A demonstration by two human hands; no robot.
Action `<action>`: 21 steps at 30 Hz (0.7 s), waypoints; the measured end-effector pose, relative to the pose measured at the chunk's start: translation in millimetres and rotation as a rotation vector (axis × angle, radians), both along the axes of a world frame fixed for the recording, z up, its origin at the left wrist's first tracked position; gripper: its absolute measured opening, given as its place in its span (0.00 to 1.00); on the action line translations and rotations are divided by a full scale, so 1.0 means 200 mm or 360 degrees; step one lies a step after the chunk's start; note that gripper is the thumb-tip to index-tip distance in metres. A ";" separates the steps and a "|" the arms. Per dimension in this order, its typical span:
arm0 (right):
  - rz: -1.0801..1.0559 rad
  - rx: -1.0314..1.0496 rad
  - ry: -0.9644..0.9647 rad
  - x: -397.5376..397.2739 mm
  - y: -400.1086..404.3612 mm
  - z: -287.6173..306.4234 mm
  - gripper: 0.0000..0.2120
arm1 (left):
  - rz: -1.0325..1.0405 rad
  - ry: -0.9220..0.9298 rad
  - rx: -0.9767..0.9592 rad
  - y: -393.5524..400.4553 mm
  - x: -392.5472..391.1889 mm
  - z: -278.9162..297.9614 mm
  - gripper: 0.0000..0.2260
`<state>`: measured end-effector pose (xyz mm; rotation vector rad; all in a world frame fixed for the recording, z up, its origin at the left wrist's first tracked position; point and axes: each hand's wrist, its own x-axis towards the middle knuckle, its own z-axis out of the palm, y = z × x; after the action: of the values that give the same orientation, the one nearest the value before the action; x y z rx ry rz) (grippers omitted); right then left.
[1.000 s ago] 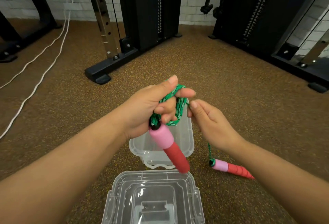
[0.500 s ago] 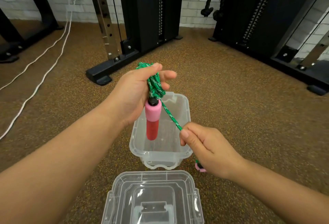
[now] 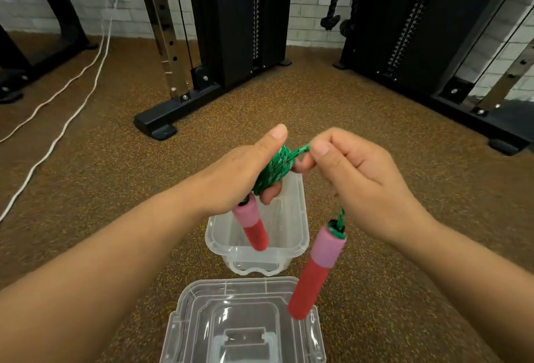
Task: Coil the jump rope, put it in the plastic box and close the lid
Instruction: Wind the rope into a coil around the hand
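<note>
Both hands, L & R, grip green rope above open box; lid near.

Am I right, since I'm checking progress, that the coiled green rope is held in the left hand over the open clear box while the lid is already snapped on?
Not quite: the lid is off, lying on the floor nearer the person than the open plastic box, as the head view shows. The rest holds: the left hand holds the coiled green rope above the box.
</note>
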<state>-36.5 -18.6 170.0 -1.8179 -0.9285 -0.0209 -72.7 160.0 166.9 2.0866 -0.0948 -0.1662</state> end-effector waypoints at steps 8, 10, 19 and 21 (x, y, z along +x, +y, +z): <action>-0.0178 -0.0046 0.0243 0.13 0.01 -0.08 0.15 | -0.0042 0.0022 -0.0491 -0.01 0.00 0.01 0.19; -0.0143 -0.0034 0.0326 0.14 0.02 -0.13 0.16 | -0.0014 0.0044 -0.0683 -0.01 0.00 0.01 0.18; -0.0010 0.0070 0.0492 0.14 0.04 -0.29 0.13 | 0.0353 0.0063 -0.1336 0.01 0.03 0.01 0.17; -0.0033 0.0034 0.0460 0.13 0.04 -0.30 0.13 | 0.0405 0.0078 -0.1389 0.01 0.04 0.00 0.18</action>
<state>-11.1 -10.2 109.2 -1.7546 -0.7021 0.2129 -64.7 161.9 167.3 1.2076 0.1141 -0.0092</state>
